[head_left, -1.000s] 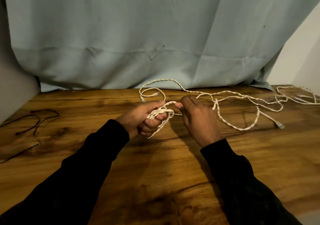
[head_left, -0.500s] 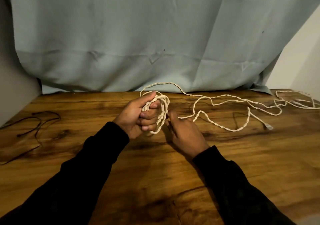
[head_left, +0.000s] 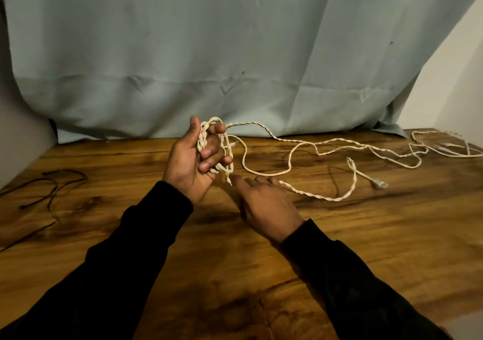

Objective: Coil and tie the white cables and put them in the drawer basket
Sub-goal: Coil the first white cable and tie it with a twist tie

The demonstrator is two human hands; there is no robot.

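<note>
- You're mid-coil on the first white cable; nothing tied yet, and no drawer basket in view.
- Your right hand (head_left: 269,205) sits nearest, low over the wooden table (head_left: 261,274), back up, fingers stretched forward and fairly straight. Fingertips are at the cable where it drops from the coil; whether they pinch it or only touch it, I cannot tell — blurred.
- Your left hand (head_left: 194,162) is raised just beyond, palm toward you, fingers curled round the coil (head_left: 222,154), thumb up. Several loops are gripped there.
- Next move, my judgement: take the slack just right of the coil with your right hand and bring another loop up to the left; keep the loops even so they don't slip off the fingers.
- The loose run of the white cable (head_left: 317,196) snakes right across the table, a plug end (head_left: 379,184) lying free.
- More white cable (head_left: 444,148) lies bunched at the far right edge, well apart from your hands.
- A dark cord (head_left: 52,190) lies on the left, untouched.
- A pale cloth (head_left: 235,52) hangs behind the table.
</note>
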